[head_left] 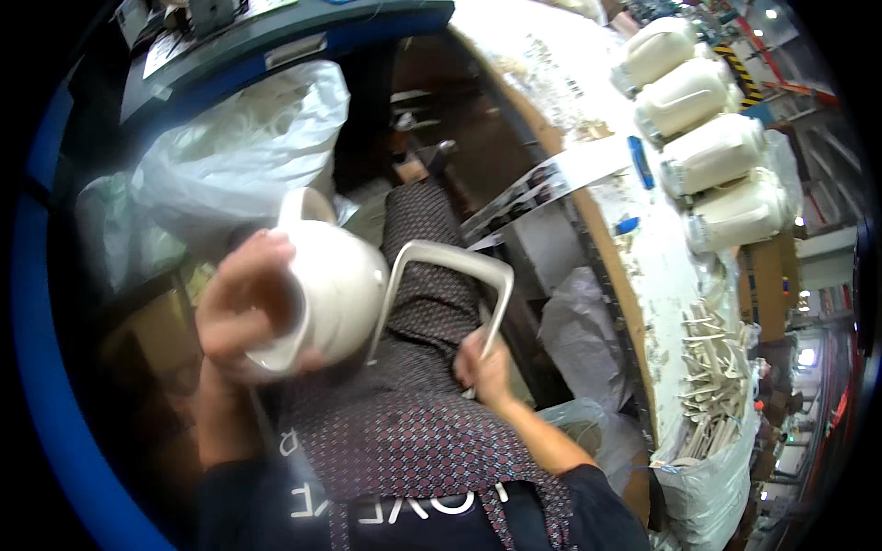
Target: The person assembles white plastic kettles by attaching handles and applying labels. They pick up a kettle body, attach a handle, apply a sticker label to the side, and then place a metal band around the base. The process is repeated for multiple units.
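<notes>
My left hand (241, 308) is closed around the open end of a glossy white jug (344, 289), which lies tilted above my lap; motion blurs the fingers. A short spout-like part stands up from the jug's far side. In my right hand (482, 363) is a cream U-shaped handle (464, 260), gripped near one end. The handle's other leg comes down close beside the jug, and I cannot tell whether they touch. Beneath both lies my dark patterned apron (395, 432).
On the worktable (643, 266) to the right stand several cream jugs (717, 151) in a row, with a blue tool (640, 163) nearby. A plastic bag (707, 496) there holds many loose handles (712, 386). At left sits a large white bag (239, 151) below a blue-edged bench (303, 32).
</notes>
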`<state>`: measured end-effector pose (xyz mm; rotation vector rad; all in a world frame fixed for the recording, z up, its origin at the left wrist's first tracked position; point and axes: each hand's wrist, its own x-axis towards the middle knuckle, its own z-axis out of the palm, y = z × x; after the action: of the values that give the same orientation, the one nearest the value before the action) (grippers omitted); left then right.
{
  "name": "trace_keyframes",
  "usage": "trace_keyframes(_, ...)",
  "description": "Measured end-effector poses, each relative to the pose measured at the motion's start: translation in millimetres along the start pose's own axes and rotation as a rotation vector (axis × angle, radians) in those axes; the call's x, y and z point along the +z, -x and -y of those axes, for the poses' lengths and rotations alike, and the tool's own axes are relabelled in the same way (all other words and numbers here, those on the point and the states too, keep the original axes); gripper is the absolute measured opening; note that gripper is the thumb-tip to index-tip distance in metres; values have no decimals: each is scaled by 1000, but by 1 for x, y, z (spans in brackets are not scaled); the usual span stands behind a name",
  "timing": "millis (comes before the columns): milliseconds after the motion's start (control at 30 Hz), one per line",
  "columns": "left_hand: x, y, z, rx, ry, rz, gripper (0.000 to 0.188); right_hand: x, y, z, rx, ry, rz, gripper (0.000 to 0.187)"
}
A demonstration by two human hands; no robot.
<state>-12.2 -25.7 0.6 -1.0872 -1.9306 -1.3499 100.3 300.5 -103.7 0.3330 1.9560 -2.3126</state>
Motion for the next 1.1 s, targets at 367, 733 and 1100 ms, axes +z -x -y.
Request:
trace_keyframes(367, 11, 33, -3, -69, -58, -161, 49, 147, -123, 60, -173, -445, -21, 6)
trace_keyframes(733, 31, -3, 10, 361, -94, -226, 32, 160, -141, 55, -162, -571, 99, 9)
trace_keyframes(1100, 27, 26, 24, 396, -97, -215, 34, 151, -140, 65, -112, -485, 105, 13)
